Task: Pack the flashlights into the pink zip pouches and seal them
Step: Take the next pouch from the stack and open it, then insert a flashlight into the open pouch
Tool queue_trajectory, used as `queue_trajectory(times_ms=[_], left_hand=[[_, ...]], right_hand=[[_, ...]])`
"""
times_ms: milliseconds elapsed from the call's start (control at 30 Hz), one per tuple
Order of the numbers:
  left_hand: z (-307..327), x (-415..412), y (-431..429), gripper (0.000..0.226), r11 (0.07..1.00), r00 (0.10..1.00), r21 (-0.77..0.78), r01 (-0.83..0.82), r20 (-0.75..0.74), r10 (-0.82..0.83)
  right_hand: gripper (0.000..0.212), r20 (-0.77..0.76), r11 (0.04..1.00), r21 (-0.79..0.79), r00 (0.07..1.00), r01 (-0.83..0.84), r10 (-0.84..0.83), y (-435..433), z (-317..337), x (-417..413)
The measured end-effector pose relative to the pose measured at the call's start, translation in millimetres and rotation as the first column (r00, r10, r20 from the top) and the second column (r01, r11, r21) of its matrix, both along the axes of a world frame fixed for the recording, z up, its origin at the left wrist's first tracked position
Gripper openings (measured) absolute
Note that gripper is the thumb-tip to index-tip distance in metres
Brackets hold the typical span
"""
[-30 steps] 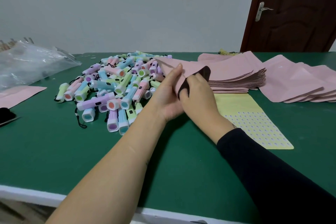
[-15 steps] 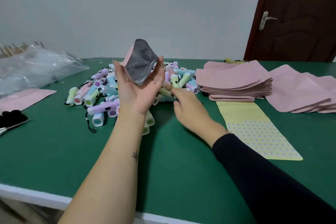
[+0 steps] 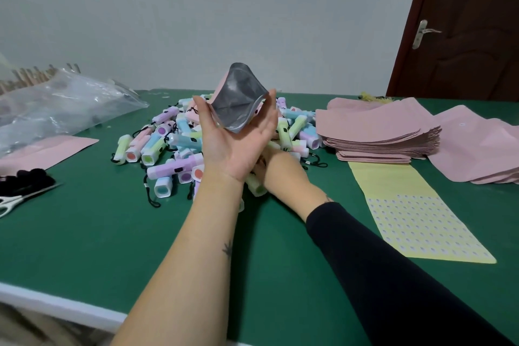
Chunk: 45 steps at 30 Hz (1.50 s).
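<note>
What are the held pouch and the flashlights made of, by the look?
Pouch: probably thin laminated film, matte pink outside, dull grey foil-like lining; it bows open, squeezed by the left hand. Flashlights: likely moulded plastic, smooth pastel bodies, slight sheen.

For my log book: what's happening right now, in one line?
left hand: holds pink pouch, mouth open | right hand: at flashlight pile, fingers hidden | sealed: not yet

Left hand [image 3: 236,149] holding open pouch [image 3: 238,98] (silver inside), flashlights [image 3: 168,143] heaped behind, green table [image 3: 112,233].
</note>
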State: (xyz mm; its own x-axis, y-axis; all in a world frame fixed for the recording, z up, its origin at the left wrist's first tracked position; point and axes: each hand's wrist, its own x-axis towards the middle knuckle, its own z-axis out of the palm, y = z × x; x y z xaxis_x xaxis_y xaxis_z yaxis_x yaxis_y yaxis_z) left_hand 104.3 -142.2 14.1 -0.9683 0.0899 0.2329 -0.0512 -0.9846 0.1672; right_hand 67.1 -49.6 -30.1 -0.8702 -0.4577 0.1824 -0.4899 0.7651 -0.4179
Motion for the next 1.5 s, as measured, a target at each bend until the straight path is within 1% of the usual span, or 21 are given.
queue_trajectory(times_ms=[100,167,200,267,333,367,400,433,467,533,600,700,767,833,933,967,1033,1133,1200,1433,1500], left_hand=[[0,-1,1,0.095,1.000,1.000,-0.029,-0.002,0.012,0.002],[-1,-3,2,0.096,0.999,1.000,-0.039,-0.006,0.029,0.007],[-1,-4,3,0.096,0.999,0.999,-0.053,-0.009,0.031,0.011],[-3,-6,6,0.093,0.995,1.000,-0.103,-0.016,0.025,0.019],[-5,-7,12,0.090,0.989,0.999,-0.147,-0.010,0.032,0.015],[-6,-7,16,0.089,0.986,0.999,-0.167,-0.003,0.042,0.010],[-7,-6,20,0.088,0.982,0.999,-0.190,0.001,0.051,0.008],[-7,-6,24,0.088,0.976,0.998,-0.217,0.002,0.060,0.011],[-8,-6,27,0.087,0.971,0.998,-0.240,0.000,0.066,0.016],[-8,-6,32,0.089,0.962,0.997,-0.273,-0.004,0.071,0.024],[-9,-7,36,0.091,0.961,0.998,-0.277,0.006,0.066,0.013],[-9,-7,40,0.093,0.963,0.999,-0.266,0.037,0.044,-0.026],[-9,-5,42,0.090,0.964,0.997,-0.257,0.071,0.013,-0.070],[-8,-3,45,0.086,0.967,0.992,-0.223,0.122,-0.013,-0.128],[-12,-2,48,0.081,0.978,0.984,-0.108,0.180,0.009,-0.180],[-13,-3,49,0.079,0.978,0.984,-0.108,0.180,0.013,-0.180],[-14,-2,50,0.078,0.972,0.982,-0.140,0.187,-0.012,-0.190],[-15,-2,50,0.077,0.969,0.980,-0.151,0.194,-0.024,-0.200],[-14,-2,51,0.076,0.972,0.982,-0.146,0.185,-0.018,-0.189],[-11,1,52,0.072,0.967,0.992,-0.228,0.118,0.071,-0.104],[-9,3,54,0.077,0.959,0.993,-0.269,0.094,0.094,-0.071]], right_hand=[[0.025,0.073,0.977,-0.184,0.992,0.110,-0.098,20,-2,-6],[0.027,0.137,0.909,-0.375,0.980,0.184,-0.142,42,4,-11],[0.031,0.193,0.839,-0.493,0.969,0.231,-0.153,52,9,-13],[0.046,0.323,0.604,-0.732,0.941,0.315,-0.098,71,20,-16],[0.065,0.325,0.328,-0.893,0.946,0.308,-0.003,86,30,-14],[0.078,0.292,0.223,-0.934,0.956,0.280,0.022,90,34,-12],[0.091,0.259,0.149,-0.956,0.965,0.252,0.031,93,39,-9],[0.099,0.224,0.106,-0.970,0.974,0.221,0.023,93,44,-5],[0.098,0.183,0.082,-0.980,0.983,0.182,0.003,93,49,-1],[0.079,0.075,0.053,-0.996,0.996,0.078,-0.056,88,58,8],[0.058,-0.046,0.080,-0.996,0.991,-0.036,-0.125,82,64,19],[0.046,-0.249,0.251,-0.948,0.945,-0.193,-0.211,70,68,34],[0.045,-0.391,0.411,-0.871,0.886,-0.269,-0.249,62,65,39],[0.044,-0.501,0.574,-0.769,0.823,-0.281,-0.268,58,59,40],[0.043,-0.612,0.731,-0.633,0.744,-0.257,-0.268,56,51,42],[0.042,-0.648,0.775,-0.587,0.710,-0.235,-0.276,56,49,42],[0.040,-0.678,0.814,-0.551,0.669,-0.187,-0.305,56,46,41],[0.035,-0.630,0.778,-0.598,0.713,-0.192,-0.308,55,45,41],[0.030,-0.630,0.783,-0.593,0.714,-0.189,-0.306,55,46,42],[0.017,-0.623,0.885,-0.458,0.742,-0.090,-0.247,51,44,41],[0.014,-0.613,0.925,-0.379,0.755,-0.023,-0.232,50,43,41]])
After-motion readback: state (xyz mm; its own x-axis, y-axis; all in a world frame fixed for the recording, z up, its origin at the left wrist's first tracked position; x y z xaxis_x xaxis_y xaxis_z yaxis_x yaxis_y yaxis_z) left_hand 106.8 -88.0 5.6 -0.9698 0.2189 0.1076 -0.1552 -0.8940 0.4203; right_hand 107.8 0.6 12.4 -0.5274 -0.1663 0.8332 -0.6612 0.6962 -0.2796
